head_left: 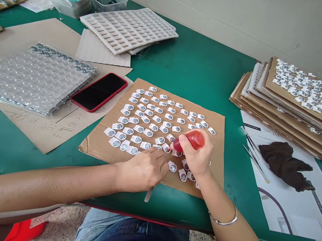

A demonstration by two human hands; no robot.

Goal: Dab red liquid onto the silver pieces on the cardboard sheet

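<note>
A brown cardboard sheet (220, 145) lies in front of me, with many small round metallic pieces on white paper tabs set in uneven rows. My right hand (196, 153) is closed around a small red squeeze bottle (189, 140), its tip pointing down and left at one of the pieces (166, 148). Close beside it, my left hand (145, 170) is pinched shut over the near part of the sheet. The flat metal end of what look like tweezers (149, 194) sticks out below that hand; their tips are mostly hidden.
Left are a clear tray (29, 78) with round parts and a red-cased phone (99, 92). Behind stand white slotted trays (129, 28) and plastic tubs (107, 1). At right are stacked cardboard sheets (287, 114), more tweezers (254, 153) and a dark cloth (284, 161).
</note>
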